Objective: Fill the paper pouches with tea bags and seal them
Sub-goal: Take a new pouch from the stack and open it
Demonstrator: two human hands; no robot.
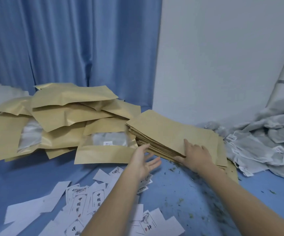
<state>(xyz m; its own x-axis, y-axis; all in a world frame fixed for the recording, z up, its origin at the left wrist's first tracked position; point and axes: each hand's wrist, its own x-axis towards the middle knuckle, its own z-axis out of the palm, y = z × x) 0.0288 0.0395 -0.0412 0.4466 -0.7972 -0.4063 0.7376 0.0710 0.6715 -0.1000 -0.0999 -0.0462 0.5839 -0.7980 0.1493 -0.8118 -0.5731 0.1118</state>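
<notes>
Your two forearms enter from the lower edge of the view, both bare along their whole visible length, with no sleeve or cuff showing. Your left hand and your right hand are likewise bare, with no glove on either. No ring, watch, or band can be made out on your fingers or wrists. The fingernails on your right hand appear short, though the picture is too soft for finer detail.

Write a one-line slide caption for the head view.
Right hand on stack of empty pouches, left hand open beside it; tea bags piled right.
</notes>
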